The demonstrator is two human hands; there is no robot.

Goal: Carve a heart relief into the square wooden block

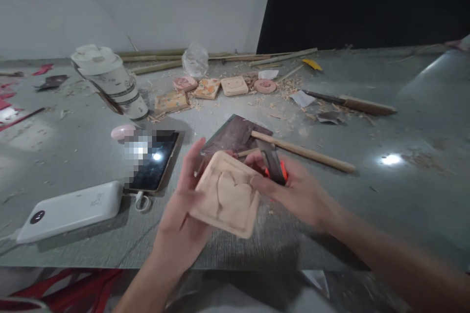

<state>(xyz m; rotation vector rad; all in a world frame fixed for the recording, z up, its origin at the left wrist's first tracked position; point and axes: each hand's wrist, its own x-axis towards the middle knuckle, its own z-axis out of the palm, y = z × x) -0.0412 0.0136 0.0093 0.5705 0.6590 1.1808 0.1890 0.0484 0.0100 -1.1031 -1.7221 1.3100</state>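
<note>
My left hand (183,210) is wrapped round the left side of a square, pale wooden block (233,195), held tilted above the table. A raised heart-like shape and a border are carved into its face. At the block's right edge is my right hand (293,190), its thumb touching the wood. Its curled fingers also grip a black and orange utility knife (275,166), blurred and partly hidden. Just behind the hands, a wooden-handled tool (308,151) lies across a dark brown sheet (235,132).
Across the back lie several carved blocks (235,86), wood shavings and bamboo strips (157,67). A paper cup (110,83) stands left, near a phone (157,161) and a white power bank (77,210). A wooden-handled blade (367,105) lies at right.
</note>
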